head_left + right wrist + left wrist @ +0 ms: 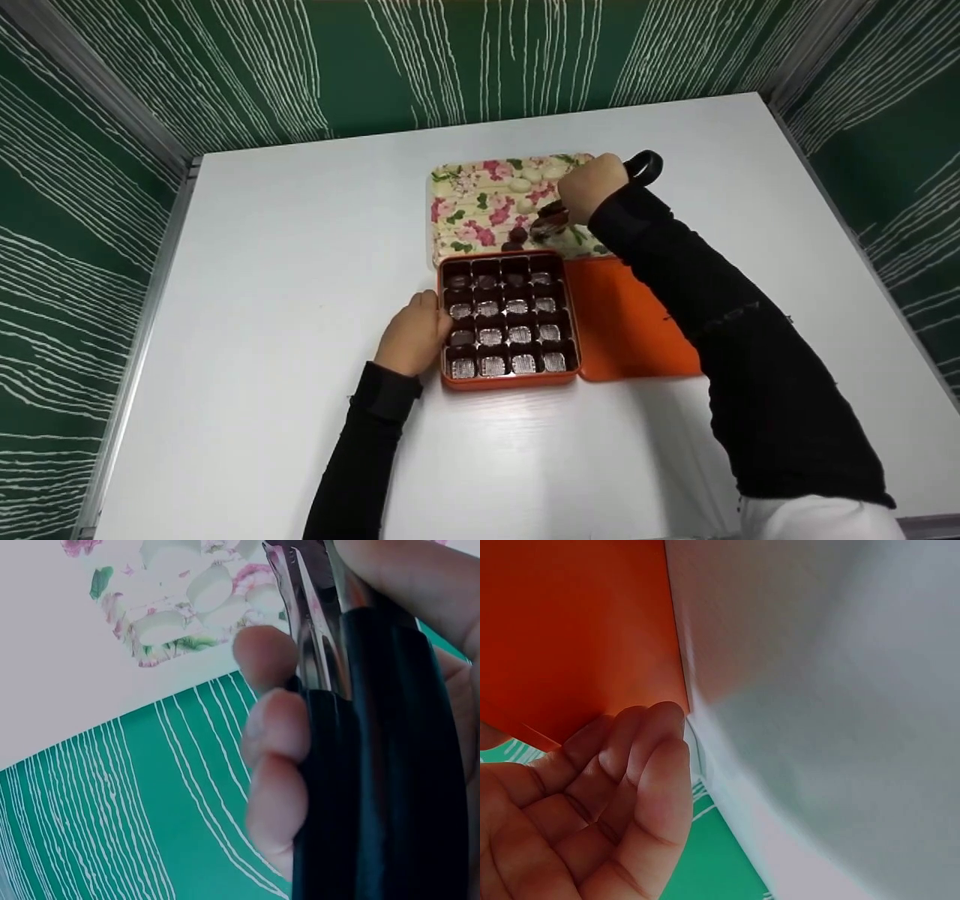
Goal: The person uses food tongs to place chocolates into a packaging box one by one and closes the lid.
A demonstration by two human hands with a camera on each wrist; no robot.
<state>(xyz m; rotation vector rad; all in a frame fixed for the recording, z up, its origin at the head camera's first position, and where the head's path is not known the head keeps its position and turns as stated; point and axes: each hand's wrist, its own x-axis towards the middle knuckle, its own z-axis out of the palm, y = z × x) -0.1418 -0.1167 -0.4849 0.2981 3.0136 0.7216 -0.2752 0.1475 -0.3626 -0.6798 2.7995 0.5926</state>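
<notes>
An orange square box [510,382] with a dark compartment insert stands on the table. Dark chocolates [486,281] sit in the far row, and one more appears in the left column. My left hand [412,335] holds the box's left wall, its fingers [660,757] against the outside. My right hand [592,187] grips black-handled metal tongs [322,652] above a floral tray [469,210]. White chocolates [531,176] and dark chocolates [517,235] lie on that tray. In the head view the tong tips are low near the dark ones; whether they pinch one I cannot tell.
An orange lid-like panel [630,330] lies flat to the right of the box, partly beneath my right sleeve. The white table [300,300] ends at green walls [360,75] with white streaks. The floral tray adjoins the far side of the box.
</notes>
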